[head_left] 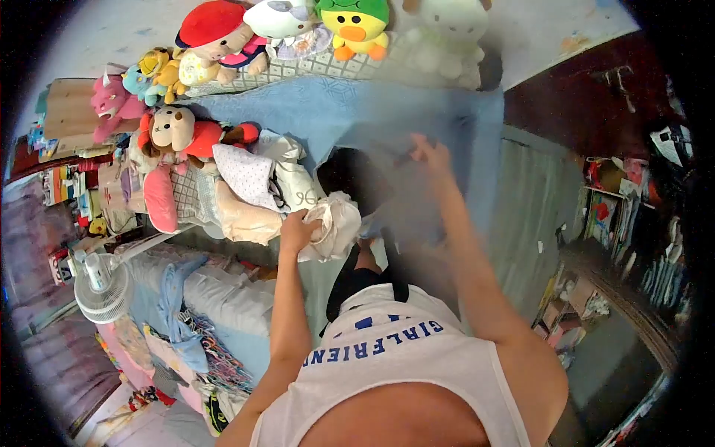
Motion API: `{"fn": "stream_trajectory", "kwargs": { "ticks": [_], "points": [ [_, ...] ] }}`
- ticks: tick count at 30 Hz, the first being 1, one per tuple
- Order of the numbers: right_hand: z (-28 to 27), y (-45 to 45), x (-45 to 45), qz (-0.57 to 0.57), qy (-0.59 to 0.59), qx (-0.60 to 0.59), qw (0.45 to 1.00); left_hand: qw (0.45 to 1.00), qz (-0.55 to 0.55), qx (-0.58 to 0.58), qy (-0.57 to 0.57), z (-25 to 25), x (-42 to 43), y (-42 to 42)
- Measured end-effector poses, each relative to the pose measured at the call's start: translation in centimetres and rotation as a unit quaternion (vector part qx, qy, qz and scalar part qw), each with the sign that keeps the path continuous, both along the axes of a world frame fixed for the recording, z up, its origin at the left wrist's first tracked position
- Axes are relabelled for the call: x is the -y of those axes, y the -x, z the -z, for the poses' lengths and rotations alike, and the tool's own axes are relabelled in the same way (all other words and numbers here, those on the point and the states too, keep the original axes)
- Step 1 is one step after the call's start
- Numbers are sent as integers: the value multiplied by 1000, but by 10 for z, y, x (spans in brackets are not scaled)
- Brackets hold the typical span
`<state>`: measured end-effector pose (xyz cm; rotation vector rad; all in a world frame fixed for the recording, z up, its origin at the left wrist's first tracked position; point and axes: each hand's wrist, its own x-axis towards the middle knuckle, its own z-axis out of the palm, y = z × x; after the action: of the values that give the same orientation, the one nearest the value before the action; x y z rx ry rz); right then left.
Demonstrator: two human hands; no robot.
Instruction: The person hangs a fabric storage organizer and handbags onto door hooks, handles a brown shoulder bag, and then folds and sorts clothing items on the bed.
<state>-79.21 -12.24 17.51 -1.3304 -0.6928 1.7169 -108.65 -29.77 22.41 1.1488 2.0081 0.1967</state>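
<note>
My left hand (299, 232) is closed on a crumpled white cloth (337, 227) at the near edge of the bed. Further right, my right hand (430, 158) is raised over the light blue bedding (298, 104). Its fingers are curled together, but a hazy smear hides what is in them, if anything. Between my hands lies a dark piece of cloth (350, 177), partly lost in the haze. Left of it are a folded white cloth with dark lettering (292, 175) and a pale dotted cloth (244, 173).
Plush toys line the bed's far side, among them a red-capped one (217, 33) and a duck in a green hat (354, 28). A brown plush toy (175, 130) lies nearer. A white fan (103, 287) stands at left, and shelves (622, 194) hold items at right.
</note>
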Motion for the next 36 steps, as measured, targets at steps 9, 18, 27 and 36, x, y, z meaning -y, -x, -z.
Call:
{"fn": "stream_trajectory", "kwargs": {
  "ticks": [9,18,27,36],
  "points": [
    [-61,-5,36,-132,-20,49,990,874,-279,394,-46,-14,13,4],
    [-113,-8,20,-70,-64,103,990,572,-381,669,-281,7,57,18],
    [-168,31,58,-162,-218,-7,962,546,-339,723,-253,-27,74,-14],
    [-221,125,228,-465,-460,171,737,577,-449,649,-211,-99,126,-34]
  ]
}}
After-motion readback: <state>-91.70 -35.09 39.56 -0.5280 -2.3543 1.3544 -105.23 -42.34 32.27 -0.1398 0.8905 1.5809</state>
